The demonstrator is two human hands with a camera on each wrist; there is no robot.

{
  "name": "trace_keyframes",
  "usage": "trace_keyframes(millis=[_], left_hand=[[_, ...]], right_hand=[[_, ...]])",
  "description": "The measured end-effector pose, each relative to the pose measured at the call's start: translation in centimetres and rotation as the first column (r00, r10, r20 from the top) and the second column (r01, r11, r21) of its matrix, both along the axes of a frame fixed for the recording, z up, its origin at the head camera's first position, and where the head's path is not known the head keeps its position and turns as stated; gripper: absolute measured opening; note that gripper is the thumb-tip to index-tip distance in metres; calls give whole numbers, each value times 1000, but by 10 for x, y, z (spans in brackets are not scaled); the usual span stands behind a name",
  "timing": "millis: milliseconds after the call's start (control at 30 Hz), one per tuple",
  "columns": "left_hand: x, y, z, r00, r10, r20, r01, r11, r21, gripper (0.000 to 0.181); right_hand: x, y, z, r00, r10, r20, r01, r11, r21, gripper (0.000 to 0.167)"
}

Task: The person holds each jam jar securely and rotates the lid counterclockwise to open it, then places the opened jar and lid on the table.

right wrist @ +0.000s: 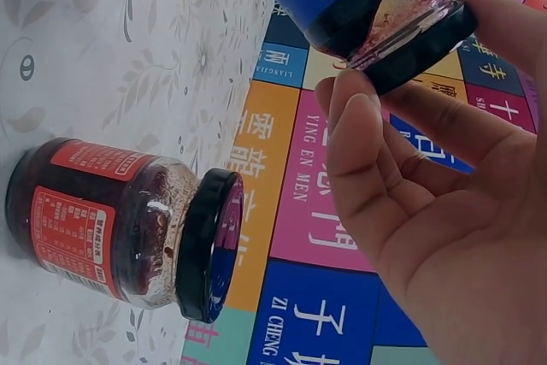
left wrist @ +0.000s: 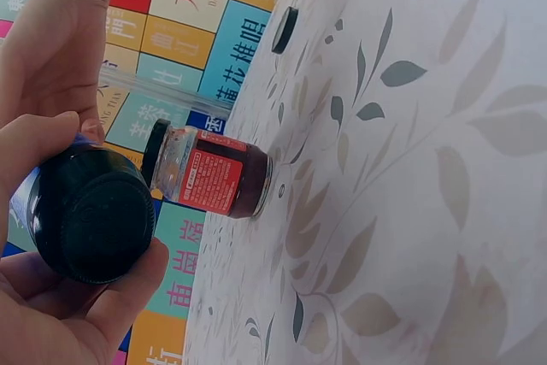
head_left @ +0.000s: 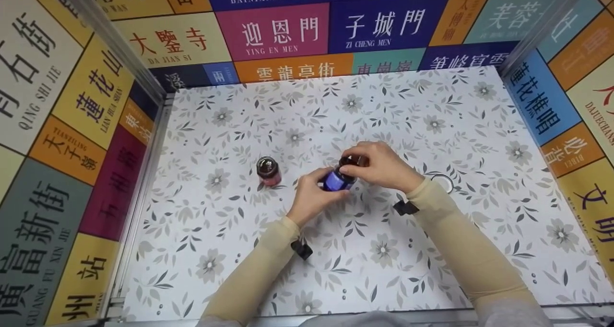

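My left hand (head_left: 314, 195) grips a glass jar with a blue label (head_left: 336, 181), its dark base (left wrist: 102, 215) facing the left wrist camera. The jar is held tilted above the table. My right hand (head_left: 381, 166) pinches the jar's black lid (right wrist: 423, 49) between thumb and fingers, and the lid sits at the jar's mouth. Whether it is fully tight I cannot tell. Reddish residue shows on the glass below the lid. To the left, a red-labelled jar (head_left: 268, 172) of dark contents stands upright on the table with a black lid (right wrist: 209, 245) on.
A small round disc (head_left: 442, 183), white with a dark rim, lies on the table near my right forearm. The table (head_left: 307, 250) has a floral cover. Panels with large printed characters (head_left: 283, 32) stand at its back and sides.
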State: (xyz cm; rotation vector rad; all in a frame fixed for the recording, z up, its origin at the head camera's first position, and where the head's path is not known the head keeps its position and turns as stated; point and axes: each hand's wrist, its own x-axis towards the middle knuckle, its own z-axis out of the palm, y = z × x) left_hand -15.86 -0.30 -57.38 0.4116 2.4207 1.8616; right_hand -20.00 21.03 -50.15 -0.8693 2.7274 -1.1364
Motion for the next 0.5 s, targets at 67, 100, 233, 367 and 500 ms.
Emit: trace_keyframes(millis=[67, 100, 233, 367, 500], left_hand=[[0, 0, 0, 1000, -4, 22, 4, 1000, 12, 61], [-1, -1, -1, 999, -5, 36, 5, 1000, 22, 61], [-1, -2, -2, 998, 0, 63, -2, 999, 34, 60], [-1, -1, -2, 999, 3, 52, -5, 1000, 23, 59], [0, -1, -2, 999, 2, 52, -3, 1000, 11, 58]], right_hand=[[0, 1, 0, 1000, 5, -1, -5, 1000, 0, 44], [0, 1, 1, 1000, 10, -4, -10, 1000, 1, 45], [1, 2, 2, 999, 31, -10, -31, 999, 9, 47], [1, 3, 1, 999, 43, -6, -43, 999, 16, 47], [1, 4, 1, 999, 43, 19, -44, 999, 9, 49]])
